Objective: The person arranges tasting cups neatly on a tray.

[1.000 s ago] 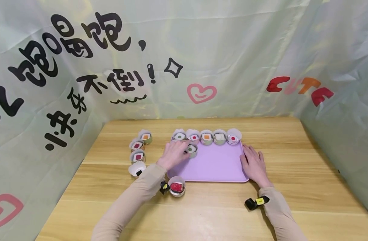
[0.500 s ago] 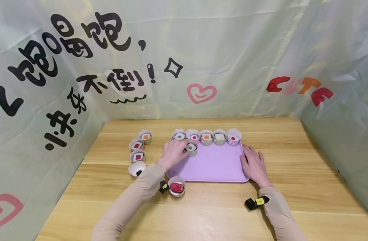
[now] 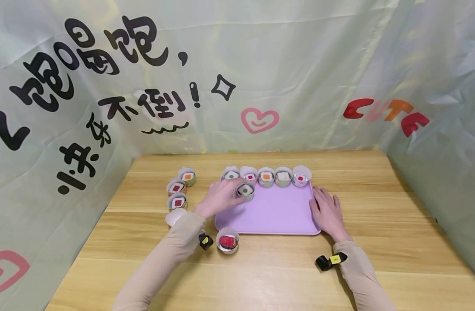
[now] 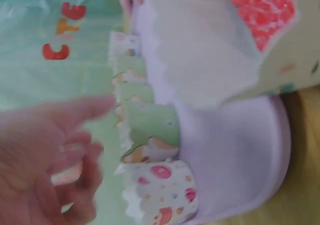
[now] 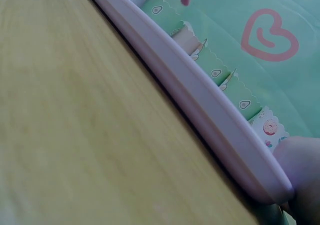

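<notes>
Upright on the purple tray [image 3: 278, 216], a green cup [image 3: 245, 190] is placed, just before the row of five cups [image 3: 266, 177]. Beside it, the left hand [image 3: 220, 196] is held with fingers loosely parted. The tray's right edge is touched by the right hand [image 3: 328, 212], its fingers straight. Farther left, four cups [image 3: 178, 201] are lined up.

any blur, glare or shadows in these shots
Head view: pale glare on the near part of the wooden table; left wrist view: left hand and closest paper cup look soft; right wrist view: dark shadow under the lilac tray.
</notes>
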`<state>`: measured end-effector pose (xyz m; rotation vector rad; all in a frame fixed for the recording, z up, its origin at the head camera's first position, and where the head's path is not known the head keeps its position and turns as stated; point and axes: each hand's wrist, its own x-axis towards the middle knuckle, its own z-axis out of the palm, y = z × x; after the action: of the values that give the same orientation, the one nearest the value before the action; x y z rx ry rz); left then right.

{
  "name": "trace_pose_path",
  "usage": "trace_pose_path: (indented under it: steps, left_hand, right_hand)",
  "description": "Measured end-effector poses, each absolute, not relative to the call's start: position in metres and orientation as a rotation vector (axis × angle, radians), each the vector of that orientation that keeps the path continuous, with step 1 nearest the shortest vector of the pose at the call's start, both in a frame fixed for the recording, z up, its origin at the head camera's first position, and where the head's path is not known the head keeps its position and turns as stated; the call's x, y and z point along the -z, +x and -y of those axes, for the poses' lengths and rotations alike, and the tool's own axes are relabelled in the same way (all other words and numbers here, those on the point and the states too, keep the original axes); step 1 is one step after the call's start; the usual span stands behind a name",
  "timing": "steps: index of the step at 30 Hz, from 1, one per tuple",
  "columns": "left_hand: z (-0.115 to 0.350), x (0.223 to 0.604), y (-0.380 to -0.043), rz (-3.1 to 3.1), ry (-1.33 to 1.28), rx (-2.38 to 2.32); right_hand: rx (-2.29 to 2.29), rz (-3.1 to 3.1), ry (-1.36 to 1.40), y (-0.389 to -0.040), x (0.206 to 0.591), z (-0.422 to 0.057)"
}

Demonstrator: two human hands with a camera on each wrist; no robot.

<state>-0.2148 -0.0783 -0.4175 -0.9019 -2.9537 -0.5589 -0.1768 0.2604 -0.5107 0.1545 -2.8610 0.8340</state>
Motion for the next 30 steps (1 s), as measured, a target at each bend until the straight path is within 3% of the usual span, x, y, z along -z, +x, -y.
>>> trace_pose_path:
  steps: [6,14,30]
  left_hand:
    - [0.09,0.402,-0.204,3.019,-1.223,0.783]
    - [0.098,0.394,-0.181,3.219,-1.451,0.8]
    - [0.1,0.393,-0.156,3.343,-1.482,0.612]
  right_hand:
    - [-0.825,2.853,0.162,-0.177,0.512,-0.261]
    - [-0.808,2.843,0.176,-0.179,0.513,-0.263]
    - [-0.805,2.841,0.184,-0.178,0.514,-0.263]
